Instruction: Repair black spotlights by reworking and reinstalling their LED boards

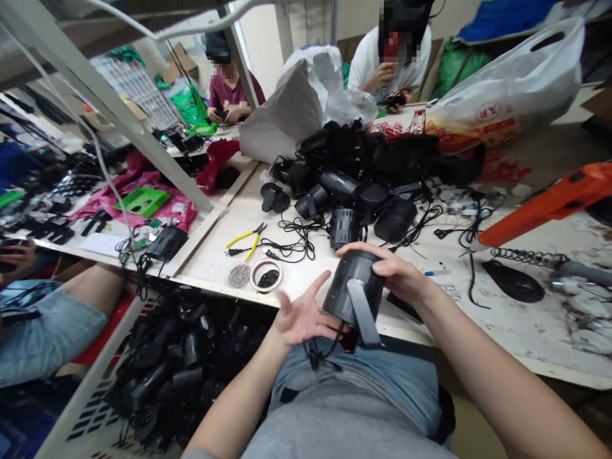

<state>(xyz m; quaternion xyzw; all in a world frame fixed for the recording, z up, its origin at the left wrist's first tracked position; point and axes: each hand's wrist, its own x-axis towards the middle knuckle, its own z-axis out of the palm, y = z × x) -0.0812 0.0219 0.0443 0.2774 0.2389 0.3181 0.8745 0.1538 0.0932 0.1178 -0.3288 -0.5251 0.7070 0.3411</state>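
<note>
A black cylindrical lamp housing (347,287) with a flat grey metal bracket (363,312) is tilted in front of me, just off the bench edge. My right hand (394,271) grips its upper end, with the thumb on the near side and the fingers over the top. My left hand (306,315) is beside its lower left, thumb and forefinger spread wide; the other fingers reach toward the underside, partly behind it. A black cable (322,357) hangs below the housing. Yellow-handled pliers (253,238) lie on the bench beyond my left hand.
Similar black housings (335,185) are heaped at the back, cords around them. A dish of small metal parts (239,275) and a round tray (266,276) stand near the front edge. An orange tool (549,204) juts in from the right. A white crate (90,414) holds many black parts.
</note>
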